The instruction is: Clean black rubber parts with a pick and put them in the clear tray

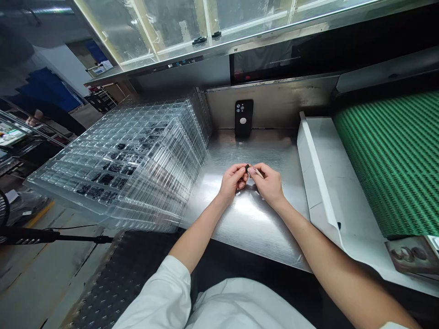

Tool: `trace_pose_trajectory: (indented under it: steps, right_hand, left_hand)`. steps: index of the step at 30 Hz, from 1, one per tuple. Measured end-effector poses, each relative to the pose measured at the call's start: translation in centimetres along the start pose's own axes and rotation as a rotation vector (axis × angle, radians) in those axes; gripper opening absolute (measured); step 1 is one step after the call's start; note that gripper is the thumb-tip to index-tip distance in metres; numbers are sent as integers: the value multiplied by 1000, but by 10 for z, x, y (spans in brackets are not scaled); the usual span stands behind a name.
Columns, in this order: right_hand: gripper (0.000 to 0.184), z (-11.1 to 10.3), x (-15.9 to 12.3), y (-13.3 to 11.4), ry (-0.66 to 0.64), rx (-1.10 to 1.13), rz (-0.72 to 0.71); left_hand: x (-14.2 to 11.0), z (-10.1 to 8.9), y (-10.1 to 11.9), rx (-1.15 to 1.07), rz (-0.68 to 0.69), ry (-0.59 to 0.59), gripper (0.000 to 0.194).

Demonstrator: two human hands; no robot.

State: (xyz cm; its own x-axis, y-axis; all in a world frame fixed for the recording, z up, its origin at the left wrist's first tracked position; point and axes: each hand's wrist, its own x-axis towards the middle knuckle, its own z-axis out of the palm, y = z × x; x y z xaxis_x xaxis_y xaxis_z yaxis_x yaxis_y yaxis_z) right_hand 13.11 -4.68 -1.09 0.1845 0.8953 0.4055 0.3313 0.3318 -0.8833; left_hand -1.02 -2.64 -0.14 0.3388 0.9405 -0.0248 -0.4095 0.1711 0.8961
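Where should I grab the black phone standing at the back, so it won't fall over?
Grab the black phone by its two long side edges, coming from the front and a little above. It stands upright against the steel back wall, so the wall blocks the back, while the sides and top are free.

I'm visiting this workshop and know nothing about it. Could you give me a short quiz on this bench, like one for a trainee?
1. What stands upright at the back of the steel bench?
2. True or false: the green belt lies to the person's left.
3. The left hand pinches a small dark part. Which holds the thin pale stick: A, the left hand, or B, the right hand?

Key: 1. A black phone case. 2. False, it lies to the right. 3. B.
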Motion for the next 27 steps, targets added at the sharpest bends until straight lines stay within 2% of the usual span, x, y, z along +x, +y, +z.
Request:
trace_pose_trajectory:
  steps: [7,15,27]
  right_hand:
    - [35,1,-1,0,-19,9,-2]
    - [33,2,0,3,39,-29,31]
    - [31,2,0,3,51,-54,-14]
  left_hand:
    - [-2,-1,1,-47,-38,-7,41]
    - [-4,0,5,-143,-38,-51,34]
    - [-4,-2,9,-239,-126,-67,22]
